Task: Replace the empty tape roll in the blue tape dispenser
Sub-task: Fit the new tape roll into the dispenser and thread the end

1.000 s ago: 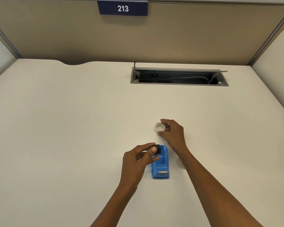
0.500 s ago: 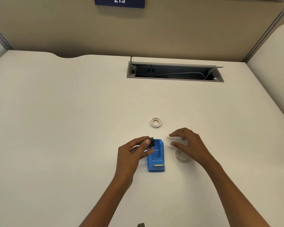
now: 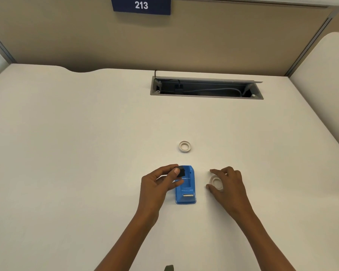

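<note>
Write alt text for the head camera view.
Over a white desk, a left hand pinches a small black spindle above a blue plastic tape dispenser while the right hand closes around a translucent tape roll. A second white ring lies farther back.

Open desk [image 3: 86, 153] all round; only the far ring [image 3: 184, 147] beyond the dispenser [image 3: 186, 188]
</note>
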A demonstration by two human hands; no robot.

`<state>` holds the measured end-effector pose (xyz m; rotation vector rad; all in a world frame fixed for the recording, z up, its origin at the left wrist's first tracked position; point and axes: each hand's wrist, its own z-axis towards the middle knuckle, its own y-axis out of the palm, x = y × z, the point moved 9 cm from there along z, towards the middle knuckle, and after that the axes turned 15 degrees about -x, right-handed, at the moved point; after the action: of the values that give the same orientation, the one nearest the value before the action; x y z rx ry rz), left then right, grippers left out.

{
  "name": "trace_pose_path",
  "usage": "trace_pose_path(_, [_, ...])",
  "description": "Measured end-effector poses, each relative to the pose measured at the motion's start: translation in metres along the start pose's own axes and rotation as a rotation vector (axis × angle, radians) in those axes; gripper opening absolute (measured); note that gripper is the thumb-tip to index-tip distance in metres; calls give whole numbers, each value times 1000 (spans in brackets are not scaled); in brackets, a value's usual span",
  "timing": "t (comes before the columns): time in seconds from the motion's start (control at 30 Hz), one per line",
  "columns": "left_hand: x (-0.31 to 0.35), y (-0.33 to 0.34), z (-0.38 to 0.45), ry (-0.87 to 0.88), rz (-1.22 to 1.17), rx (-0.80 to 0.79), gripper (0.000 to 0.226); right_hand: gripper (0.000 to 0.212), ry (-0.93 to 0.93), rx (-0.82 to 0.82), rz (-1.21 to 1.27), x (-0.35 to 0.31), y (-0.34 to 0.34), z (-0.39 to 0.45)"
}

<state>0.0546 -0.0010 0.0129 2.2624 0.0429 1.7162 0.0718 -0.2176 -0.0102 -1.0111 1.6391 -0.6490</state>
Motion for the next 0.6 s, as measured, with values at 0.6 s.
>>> trace_pose_path(0.6, [4,16,0,-1,23,-69,17,43,-266,-119,974,-51,-33,-21])
